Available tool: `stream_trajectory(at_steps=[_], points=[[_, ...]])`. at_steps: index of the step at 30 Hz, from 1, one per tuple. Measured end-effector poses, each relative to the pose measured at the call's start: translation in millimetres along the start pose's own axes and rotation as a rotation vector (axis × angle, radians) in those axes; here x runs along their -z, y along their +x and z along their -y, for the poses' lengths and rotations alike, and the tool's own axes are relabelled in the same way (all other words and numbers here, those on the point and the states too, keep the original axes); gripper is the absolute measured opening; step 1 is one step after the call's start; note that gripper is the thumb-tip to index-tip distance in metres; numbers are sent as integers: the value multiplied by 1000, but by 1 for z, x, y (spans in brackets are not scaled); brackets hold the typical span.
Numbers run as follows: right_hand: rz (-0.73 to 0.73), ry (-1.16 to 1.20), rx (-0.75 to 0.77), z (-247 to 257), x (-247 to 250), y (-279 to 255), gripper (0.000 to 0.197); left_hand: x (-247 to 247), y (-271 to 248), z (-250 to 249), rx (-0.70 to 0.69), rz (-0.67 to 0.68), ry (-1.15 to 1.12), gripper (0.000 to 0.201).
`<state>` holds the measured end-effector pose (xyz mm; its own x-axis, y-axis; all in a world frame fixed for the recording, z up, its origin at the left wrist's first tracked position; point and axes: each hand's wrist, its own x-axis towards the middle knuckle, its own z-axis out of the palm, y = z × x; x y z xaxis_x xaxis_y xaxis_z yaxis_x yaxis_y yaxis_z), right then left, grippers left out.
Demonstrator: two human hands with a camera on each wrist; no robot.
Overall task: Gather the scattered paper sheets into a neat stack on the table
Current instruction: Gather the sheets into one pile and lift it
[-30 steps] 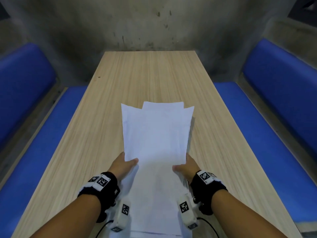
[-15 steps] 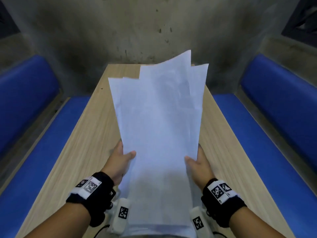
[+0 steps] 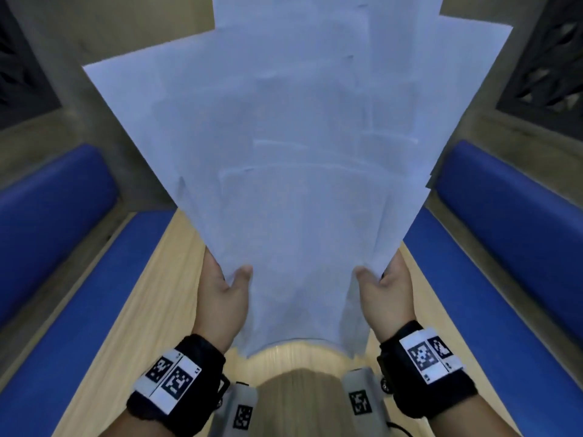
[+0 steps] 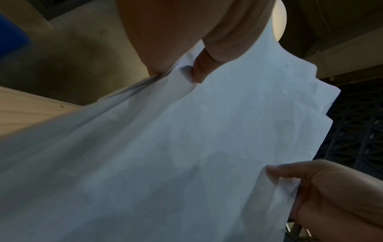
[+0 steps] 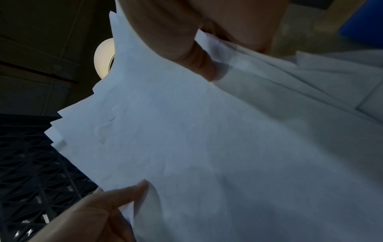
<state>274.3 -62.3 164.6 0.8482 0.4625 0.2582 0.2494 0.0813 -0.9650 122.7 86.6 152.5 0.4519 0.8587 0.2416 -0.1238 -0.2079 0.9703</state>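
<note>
Since a second ago the bundle of white paper sheets [image 3: 293, 159] has swung up off the long pale wooden table [image 3: 151, 298], now near upright, lower edge just above the tabletop. Left hand [image 3: 225, 293] and right hand [image 3: 383, 287] each pinch a side edge, thumb in front. Top corners are more splayed than before. Risk: a loose pinch while tapping lets inner sheets slip out.
</note>
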Motion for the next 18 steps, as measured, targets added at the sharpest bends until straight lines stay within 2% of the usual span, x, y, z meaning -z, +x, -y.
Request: stream_trajectory(at_steps=[5, 10, 15, 18], points=[[-15, 8, -41, -15, 3, -12, 40, 4, -10, 9, 24, 9, -30, 47], [-7, 84, -147, -39, 12, -32, 44, 14, -32, 34, 190, 58, -105, 31], [-32, 124, -214, -51, 9, -47, 37, 17, -44, 53, 315, 97, -162, 41], [-37, 132, -200, -47, 9, -48, 40, 20, -44, 46, 329, 103, -202, 36]])
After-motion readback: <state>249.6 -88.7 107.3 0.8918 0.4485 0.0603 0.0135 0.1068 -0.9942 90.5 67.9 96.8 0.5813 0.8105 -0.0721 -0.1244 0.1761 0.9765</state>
